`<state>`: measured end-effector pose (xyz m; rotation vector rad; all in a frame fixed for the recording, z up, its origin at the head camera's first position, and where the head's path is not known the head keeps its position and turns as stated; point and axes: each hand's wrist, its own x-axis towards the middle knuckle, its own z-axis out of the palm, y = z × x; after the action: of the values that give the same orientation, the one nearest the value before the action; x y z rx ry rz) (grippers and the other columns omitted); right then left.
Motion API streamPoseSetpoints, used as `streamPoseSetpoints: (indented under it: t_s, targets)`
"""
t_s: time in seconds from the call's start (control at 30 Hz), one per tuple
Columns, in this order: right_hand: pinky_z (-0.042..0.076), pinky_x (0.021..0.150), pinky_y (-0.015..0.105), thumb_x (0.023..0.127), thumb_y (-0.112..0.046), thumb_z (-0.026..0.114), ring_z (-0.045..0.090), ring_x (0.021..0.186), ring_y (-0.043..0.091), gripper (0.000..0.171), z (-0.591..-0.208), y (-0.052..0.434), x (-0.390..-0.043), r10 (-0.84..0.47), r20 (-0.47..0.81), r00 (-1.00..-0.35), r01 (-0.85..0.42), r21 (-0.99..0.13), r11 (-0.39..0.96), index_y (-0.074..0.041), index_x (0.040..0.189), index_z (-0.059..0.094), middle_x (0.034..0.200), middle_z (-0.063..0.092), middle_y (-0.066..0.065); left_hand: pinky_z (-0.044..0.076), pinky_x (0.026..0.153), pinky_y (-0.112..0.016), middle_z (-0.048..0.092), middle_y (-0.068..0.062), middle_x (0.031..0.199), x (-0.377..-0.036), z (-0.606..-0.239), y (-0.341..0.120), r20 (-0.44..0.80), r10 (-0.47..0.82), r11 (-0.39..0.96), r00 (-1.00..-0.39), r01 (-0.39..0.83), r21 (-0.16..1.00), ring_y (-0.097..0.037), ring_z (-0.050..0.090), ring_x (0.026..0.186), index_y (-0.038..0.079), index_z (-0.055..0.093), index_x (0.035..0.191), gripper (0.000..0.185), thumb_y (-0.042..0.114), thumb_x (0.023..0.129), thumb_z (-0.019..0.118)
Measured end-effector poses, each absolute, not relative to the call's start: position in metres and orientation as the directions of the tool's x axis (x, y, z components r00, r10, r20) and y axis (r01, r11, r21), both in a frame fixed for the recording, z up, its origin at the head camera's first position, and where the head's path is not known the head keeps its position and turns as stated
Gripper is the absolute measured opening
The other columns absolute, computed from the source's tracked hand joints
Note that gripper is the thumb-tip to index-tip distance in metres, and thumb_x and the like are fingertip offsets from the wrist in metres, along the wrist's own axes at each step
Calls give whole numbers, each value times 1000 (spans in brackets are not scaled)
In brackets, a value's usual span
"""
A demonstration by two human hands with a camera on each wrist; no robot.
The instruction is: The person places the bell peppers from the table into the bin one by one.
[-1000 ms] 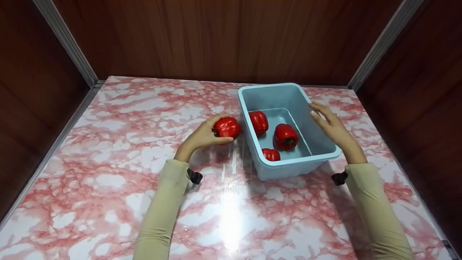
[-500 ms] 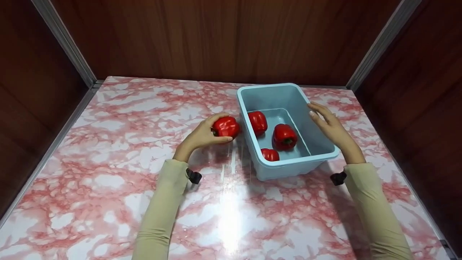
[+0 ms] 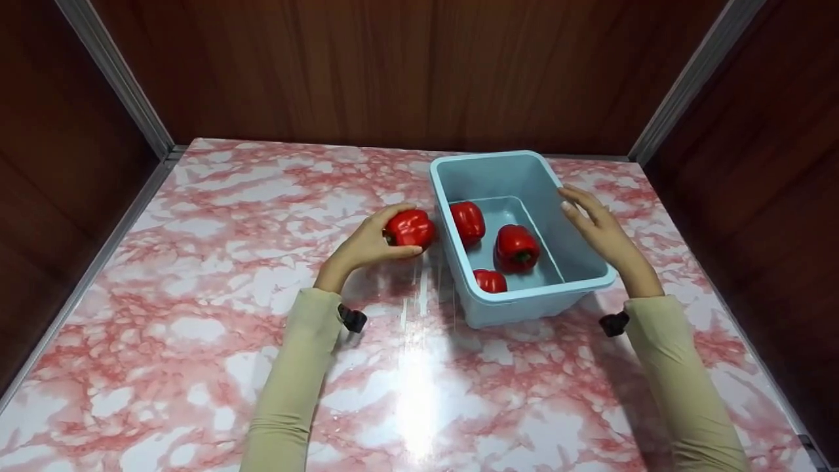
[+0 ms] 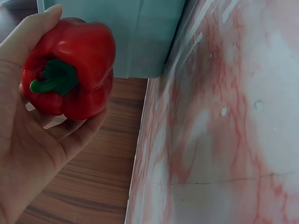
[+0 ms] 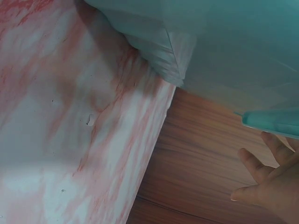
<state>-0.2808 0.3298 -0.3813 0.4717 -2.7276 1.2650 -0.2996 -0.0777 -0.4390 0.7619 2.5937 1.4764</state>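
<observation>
My left hand grips a red bell pepper just left of a light blue plastic bin. In the left wrist view the pepper's green stem points back toward the palm, with the thumb and fingers curved round its sides. Three more red bell peppers lie in the bin: one by the left wall, one near the middle, and one at the near left corner, partly hidden by the rim. At the bin's right rim is my right hand, its fingers extended and spread, holding nothing.
The bin stands on a red-and-white marbled table, toward the back right. Dark wood panels enclose the table at the back and both sides, with grey metal posts at the corners.
Both hands stay almost where they were, with the pepper still in the left hand beside the bin. The whole view shifts very slightly; the peppers in the bin stay put.
</observation>
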Motion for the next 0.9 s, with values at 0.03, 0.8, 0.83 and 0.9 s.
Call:
streamPoseSetpoints:
  t_s: [0.03, 0.8, 0.83, 0.9]
  targets:
    - [19, 109, 55, 97, -34, 47, 26, 136, 30, 48, -382, 330, -281, -239, 220, -946, -322, -728, 605, -13, 139, 42, 149, 30, 11, 45, 94, -32, 41, 2, 138, -300, -439, -78, 185, 446, 422, -876, 388, 820, -15, 46, 117, 37, 39, 136, 80, 55, 67, 75]
    - [10, 110, 59, 98, -27, 47, 24, 136, 33, 46, -379, 329, -280, -257, 234, -938, -344, -722, 600, -10, 140, 41, 149, 28, 15, 48, 91, -33, 45, 0, 134, -300, -431, -79, 210, 429, 392, -878, 391, 833, -15, 49, 113, 33, 39, 137, 81, 53, 68, 76]
    - [10, 110, 59, 98, -28, 46, 24, 137, 33, 46, -379, 329, -280, -255, 228, -940, -339, -723, 602, -11, 140, 41, 149, 27, 15, 48, 90, -33, 45, 0, 133, -300, -431, -79, 210, 429, 391, -879, 390, 834, -15, 50, 113, 33, 39, 137, 81, 53, 68, 76]
    - [10, 110, 59, 98, -28, 46, 24, 137, 33, 46, -380, 329, -280, -252, 222, -942, -332, -722, 606, -11, 140, 40, 150, 27, 14, 48, 90, -33, 45, -1, 133, -300, -430, -79, 211, 426, 391, -880, 389, 834, -15, 49, 113, 32, 39, 137, 81, 53, 68, 76]
